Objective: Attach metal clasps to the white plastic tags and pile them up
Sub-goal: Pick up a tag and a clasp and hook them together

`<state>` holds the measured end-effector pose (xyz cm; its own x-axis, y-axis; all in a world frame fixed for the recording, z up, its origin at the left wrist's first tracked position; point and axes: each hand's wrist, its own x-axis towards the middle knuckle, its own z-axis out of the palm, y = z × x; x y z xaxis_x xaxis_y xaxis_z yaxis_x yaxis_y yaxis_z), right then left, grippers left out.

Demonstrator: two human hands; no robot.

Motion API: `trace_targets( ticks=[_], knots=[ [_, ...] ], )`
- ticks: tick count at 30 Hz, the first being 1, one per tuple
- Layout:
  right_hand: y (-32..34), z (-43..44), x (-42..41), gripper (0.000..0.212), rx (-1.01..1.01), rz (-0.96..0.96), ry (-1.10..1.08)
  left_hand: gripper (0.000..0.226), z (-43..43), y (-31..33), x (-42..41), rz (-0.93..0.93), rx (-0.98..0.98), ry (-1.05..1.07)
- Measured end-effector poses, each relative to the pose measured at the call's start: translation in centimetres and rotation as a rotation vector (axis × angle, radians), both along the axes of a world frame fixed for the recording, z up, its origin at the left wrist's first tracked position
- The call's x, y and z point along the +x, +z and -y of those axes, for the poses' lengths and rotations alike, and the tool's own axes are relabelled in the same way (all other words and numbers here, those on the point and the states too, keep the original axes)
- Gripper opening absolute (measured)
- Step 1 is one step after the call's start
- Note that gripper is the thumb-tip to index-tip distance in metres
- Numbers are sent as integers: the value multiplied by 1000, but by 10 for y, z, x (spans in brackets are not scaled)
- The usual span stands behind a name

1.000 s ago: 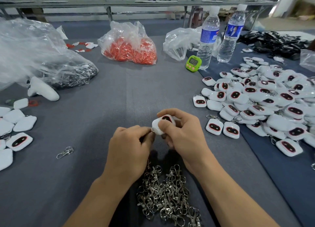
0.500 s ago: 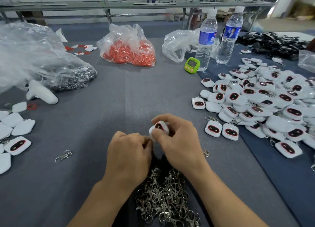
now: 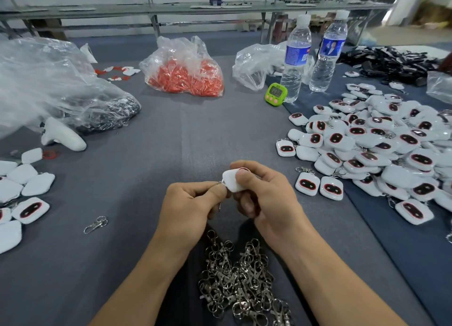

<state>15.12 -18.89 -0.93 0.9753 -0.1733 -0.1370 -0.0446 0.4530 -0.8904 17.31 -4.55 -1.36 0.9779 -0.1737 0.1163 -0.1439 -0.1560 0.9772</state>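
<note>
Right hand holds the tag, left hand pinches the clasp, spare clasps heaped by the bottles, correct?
Not quite: the head view shows the right hand holding the tag and the left hand pinching the clasp, but the spare clasps are heaped near the person, between the forearms, far from the bottles.

Head view, facing forward-down, close over left hand (image 3: 188,209), right hand (image 3: 267,201).

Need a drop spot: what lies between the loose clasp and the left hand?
Nothing: in the head view, only bare grey table cloth separates the loose clasp from the left hand.
</note>
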Motion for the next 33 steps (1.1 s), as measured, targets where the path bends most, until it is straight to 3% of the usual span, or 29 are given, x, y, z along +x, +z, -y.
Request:
trace_targets(
  ticks=[3,6,8,11,13,15,17,20,23,26,30,33],
  knots=[
    [-1,-3,-2,19,-126,34,-47,23,-6,-7,-2,290,331,51],
    [-5,-10,-8,18,-685,102,-127,32,-7,-8,-8,584,724,119],
    [-7,-14,-10,17,-830,134,-132,28,-7,-10,-9,650,767,119],
    [-7,-12,-6,17,-705,84,-135,18,-7,-13,-6,510,659,153],
    [-4,-7,-3,19,-534,41,-119,11,-5,-10,-2,329,478,167],
    [-1,-1,-1,20,-380,22,-95,27,-4,-7,0,175,247,166],
    [0,5,-1,21,-307,-4,-97,25,-4,-8,2,84,88,155],
    [0,10,0,21,-184,-38,-116,11,-2,-9,2,30,-15,125],
    [1,9,1,23,-34,-30,-124,15,-2,-10,2,54,25,115],
    [2,11,1,29,-44,-5,-98,25,-1,-8,-1,50,46,86],
    [2,11,-5,28,-183,75,33,24,0,-4,-1,55,-83,-48],
    [1,8,-5,23,-218,101,-48,31,-1,-2,0,17,-196,-23]
  ],
)
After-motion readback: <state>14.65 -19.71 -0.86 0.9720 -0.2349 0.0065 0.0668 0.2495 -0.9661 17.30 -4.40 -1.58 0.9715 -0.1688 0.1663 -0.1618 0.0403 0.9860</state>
